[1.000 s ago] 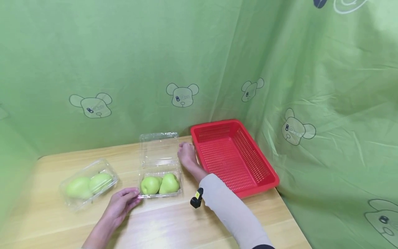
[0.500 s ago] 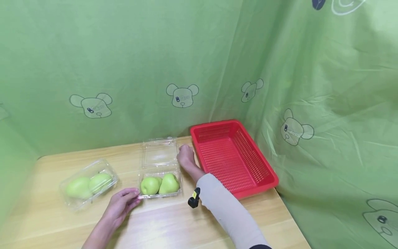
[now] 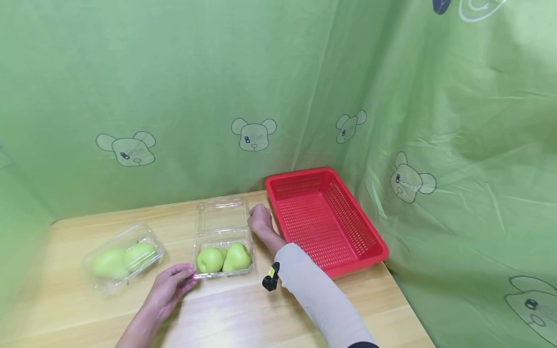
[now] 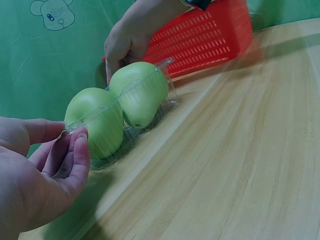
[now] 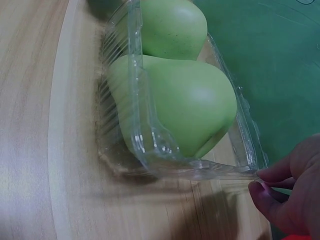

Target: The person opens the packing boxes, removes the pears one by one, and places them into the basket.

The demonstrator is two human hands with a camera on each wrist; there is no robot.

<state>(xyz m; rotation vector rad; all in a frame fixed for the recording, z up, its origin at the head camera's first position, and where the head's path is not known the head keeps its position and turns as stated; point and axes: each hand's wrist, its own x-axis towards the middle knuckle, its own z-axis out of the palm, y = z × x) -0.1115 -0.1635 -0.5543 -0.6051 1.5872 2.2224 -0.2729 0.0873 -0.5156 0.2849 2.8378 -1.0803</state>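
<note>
A clear plastic clamshell box (image 3: pixel 223 237) stands on the table with green pears (image 3: pixel 237 256) in its base. Its lid (image 3: pixel 223 216) is folded back toward the curtain. My left hand (image 3: pixel 171 287) pinches the rim at the box's near left corner between thumb and fingers, as the left wrist view shows close up. At the far right side, my right hand (image 3: pixel 261 222) is beside the lid. In the right wrist view, the thumb and finger of that hand (image 5: pixel 292 187) pinch the plastic edge at a corner, beyond a pear (image 5: pixel 180 102).
A second clear clamshell box (image 3: pixel 145 234), closed over green pears (image 3: pixel 109 262), lies at the left. A red perforated basket (image 3: pixel 317 227) stands right of my right hand, its near side partly behind the sleeve (image 3: pixel 322 295). Green curtains (image 3: pixel 174 96) rise behind and beside the wooden table (image 3: pixel 230 319).
The lid has dropped further back, from raised to nearly flat on the table. My right hand has shifted slightly lower with it. The left hand and the pears keep their places.
</note>
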